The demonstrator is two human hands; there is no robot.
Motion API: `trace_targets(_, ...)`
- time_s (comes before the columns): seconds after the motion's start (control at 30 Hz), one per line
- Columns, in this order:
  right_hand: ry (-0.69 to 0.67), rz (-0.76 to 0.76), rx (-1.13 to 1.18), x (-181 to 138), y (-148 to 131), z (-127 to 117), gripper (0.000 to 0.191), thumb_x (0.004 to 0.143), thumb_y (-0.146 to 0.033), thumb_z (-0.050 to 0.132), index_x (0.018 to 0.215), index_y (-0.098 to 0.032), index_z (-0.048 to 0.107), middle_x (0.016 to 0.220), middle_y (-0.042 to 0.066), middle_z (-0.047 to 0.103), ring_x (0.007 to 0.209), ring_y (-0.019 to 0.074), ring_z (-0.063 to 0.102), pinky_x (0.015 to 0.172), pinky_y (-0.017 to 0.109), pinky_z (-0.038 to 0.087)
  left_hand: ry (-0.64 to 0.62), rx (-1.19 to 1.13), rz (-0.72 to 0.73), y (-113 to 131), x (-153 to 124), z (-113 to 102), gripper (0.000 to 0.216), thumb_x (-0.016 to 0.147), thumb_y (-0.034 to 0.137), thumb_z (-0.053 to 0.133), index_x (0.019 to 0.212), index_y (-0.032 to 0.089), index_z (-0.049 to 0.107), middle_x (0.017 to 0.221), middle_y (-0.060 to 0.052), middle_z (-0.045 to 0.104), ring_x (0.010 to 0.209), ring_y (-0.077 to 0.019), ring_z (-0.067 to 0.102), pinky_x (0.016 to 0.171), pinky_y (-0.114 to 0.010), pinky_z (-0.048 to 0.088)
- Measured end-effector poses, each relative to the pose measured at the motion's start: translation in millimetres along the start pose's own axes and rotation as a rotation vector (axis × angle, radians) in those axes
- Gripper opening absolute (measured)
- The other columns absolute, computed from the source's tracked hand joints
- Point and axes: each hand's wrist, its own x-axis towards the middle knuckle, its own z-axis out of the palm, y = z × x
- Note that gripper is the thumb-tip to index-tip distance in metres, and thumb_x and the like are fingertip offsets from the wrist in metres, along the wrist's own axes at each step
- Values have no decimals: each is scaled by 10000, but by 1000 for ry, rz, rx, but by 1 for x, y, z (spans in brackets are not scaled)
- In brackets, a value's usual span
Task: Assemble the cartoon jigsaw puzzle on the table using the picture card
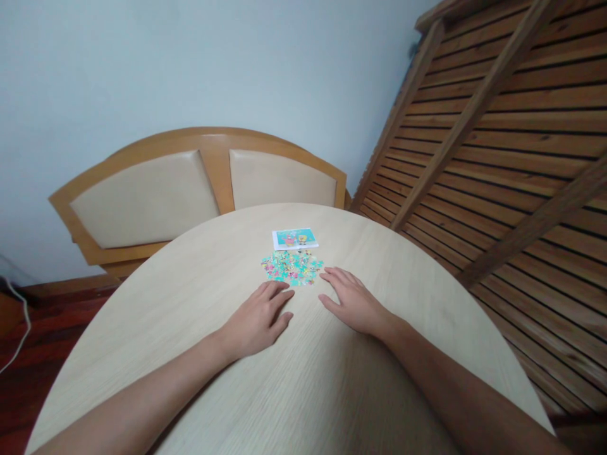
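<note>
A loose spread of jigsaw puzzle pieces (291,266), mostly turquoise with bits of pink and yellow, lies on the pale round table (303,392). Just behind the pieces lies a flat picture card (296,238) with a white border, showing cartoon figures on turquoise. My left hand (260,319) rests palm down at the near left edge of the spread, fingers apart and holding nothing. At the near right edge, my right hand (353,297) is also open, its fingertips close to the outermost pieces; nothing shows in it.
Beyond the table stands a wooden headboard (215,170) with cream padded panels, against a pale wall (213,63). A slatted wooden frame (493,145) leans at the right. A white cable (26,316) hangs at the far left above a dark red floor (52,341).
</note>
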Motion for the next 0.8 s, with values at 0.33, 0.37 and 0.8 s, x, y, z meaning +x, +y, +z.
trace_targets(0.33,59,-8,16,3,-16,-2,432,924,-304,563,1324,-150,613,1398,133,603,1321,284,520,1153,481,380,25,-14,-5,-3,2,-1,433,927,287,576,1341,160,571,1377,-163,568,1281,-323,531,1114,-534,439)
trace_targets(0.37,61,-39,28,4,-19,-3,431,920,-290,565,1326,-154,613,1395,124,608,1320,274,520,1157,469,376,21,-2,-5,-4,2,0,480,921,304,586,1377,158,544,1436,-168,535,1338,-332,492,1143,-539,408)
trace_targets(0.8,-126,-251,63,8,-27,-4,511,952,-353,568,1440,-204,550,1524,91,508,1464,312,346,1209,516,276,-187,115,-71,-4,5,3,739,942,425,520,1586,147,286,1658,-129,245,1542,-335,192,1234,-554,205)
